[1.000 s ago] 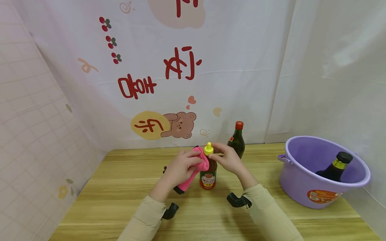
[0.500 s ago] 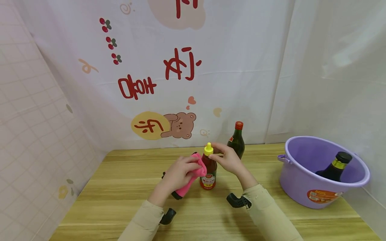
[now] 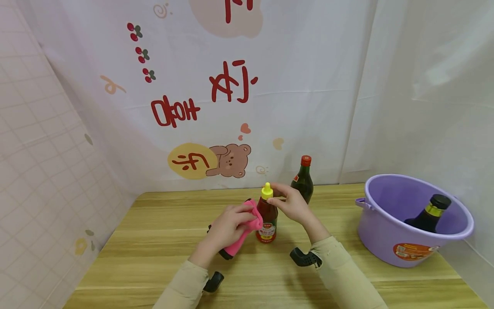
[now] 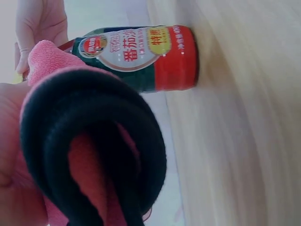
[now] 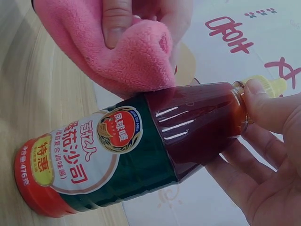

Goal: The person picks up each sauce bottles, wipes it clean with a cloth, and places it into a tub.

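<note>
A ketchup bottle (image 3: 266, 218) with a yellow cap (image 3: 266, 190) stands upright on the wooden table (image 3: 154, 257). My right hand (image 3: 275, 198) pinches its neck just under the cap. My left hand (image 3: 241, 216) grips a pink cloth (image 3: 247, 226) with a black edge and presses it against the bottle's left shoulder. In the right wrist view the cloth (image 5: 117, 52) lies on the dark red glass above the label of the bottle (image 5: 131, 150), and my right hand's fingers (image 5: 268, 122) curl round the neck. The left wrist view shows the rolled cloth (image 4: 94, 150) close up beside the bottle (image 4: 141, 56).
A green bottle (image 3: 303, 180) with a red cap stands just behind my right hand. At the right, a purple basin (image 3: 386, 240) holds a dark bottle (image 3: 428, 214) leaning inside. A printed curtain hangs behind the table.
My left hand has slid the pink cloth down from beside the yellow cap to the bottle's shoulder. The right hand and the bottle have stayed in place.
</note>
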### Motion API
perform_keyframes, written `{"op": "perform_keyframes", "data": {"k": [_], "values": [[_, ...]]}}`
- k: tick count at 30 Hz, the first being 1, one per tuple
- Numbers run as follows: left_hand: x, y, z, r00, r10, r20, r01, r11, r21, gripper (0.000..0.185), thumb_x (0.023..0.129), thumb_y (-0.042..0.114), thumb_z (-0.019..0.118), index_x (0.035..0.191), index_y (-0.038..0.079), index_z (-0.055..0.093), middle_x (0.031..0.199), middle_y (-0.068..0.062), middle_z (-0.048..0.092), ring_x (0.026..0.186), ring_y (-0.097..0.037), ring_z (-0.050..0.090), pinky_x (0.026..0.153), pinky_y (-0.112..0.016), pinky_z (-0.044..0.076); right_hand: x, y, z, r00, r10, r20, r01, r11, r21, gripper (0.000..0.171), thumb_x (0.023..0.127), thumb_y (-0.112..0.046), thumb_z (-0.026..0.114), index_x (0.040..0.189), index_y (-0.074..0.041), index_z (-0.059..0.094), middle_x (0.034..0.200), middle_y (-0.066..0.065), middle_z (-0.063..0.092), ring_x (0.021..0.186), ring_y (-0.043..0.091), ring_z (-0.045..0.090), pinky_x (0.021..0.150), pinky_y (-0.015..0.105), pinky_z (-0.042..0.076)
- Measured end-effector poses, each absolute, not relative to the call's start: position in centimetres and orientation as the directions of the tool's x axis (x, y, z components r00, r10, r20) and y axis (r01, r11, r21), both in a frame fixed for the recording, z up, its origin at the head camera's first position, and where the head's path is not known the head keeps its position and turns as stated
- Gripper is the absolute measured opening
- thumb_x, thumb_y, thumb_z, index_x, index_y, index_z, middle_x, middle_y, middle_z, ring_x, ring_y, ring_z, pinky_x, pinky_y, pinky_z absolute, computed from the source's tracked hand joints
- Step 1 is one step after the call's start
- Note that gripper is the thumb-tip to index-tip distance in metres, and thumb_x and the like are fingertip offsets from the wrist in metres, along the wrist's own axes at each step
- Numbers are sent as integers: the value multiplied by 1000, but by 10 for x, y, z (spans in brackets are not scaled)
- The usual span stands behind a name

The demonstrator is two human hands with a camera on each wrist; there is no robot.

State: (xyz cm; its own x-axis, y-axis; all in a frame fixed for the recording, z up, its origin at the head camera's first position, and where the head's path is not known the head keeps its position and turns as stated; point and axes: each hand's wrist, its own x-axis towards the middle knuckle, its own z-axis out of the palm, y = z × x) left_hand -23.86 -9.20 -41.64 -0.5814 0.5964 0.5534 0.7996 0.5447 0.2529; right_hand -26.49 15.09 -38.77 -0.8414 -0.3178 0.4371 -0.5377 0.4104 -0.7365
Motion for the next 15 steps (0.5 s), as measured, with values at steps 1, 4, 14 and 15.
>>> {"op": "perform_keyframes", "data": {"k": [1,4,14,15], "values": [[-238,-92,-418,-582,592,557,799,544,258,20,83,9,80,100,19,77,126,-3,66,106,-27,60,84,-39,52,-265,151,-388,-841,-318,437,-538,411,-736,42,92,-9,70,132,-2,60,116,14,66,102,29,66,92,52,51],[-237,-92,-420,-589,578,564,794,542,274,21,82,7,80,100,18,77,126,-4,66,105,-27,59,83,-39,53,-265,151,-388,-842,-317,436,-536,410,-738,43,92,-9,70,133,-2,60,117,14,66,102,29,66,91,52,51],[-238,-92,-435,-604,618,504,787,562,253,22,83,3,77,100,16,76,124,-6,66,111,-27,60,93,-43,50,-264,151,-386,-847,-316,428,-528,409,-744,43,92,-8,70,133,-3,60,117,15,65,102,29,66,92,52,51],[-239,-92,-437,-604,622,498,788,560,256,22,83,2,77,100,16,76,123,-7,67,112,-27,60,94,-43,50,-264,151,-386,-846,-316,429,-530,408,-743,43,92,-8,70,133,-2,60,117,15,65,102,29,66,91,52,51]]}}
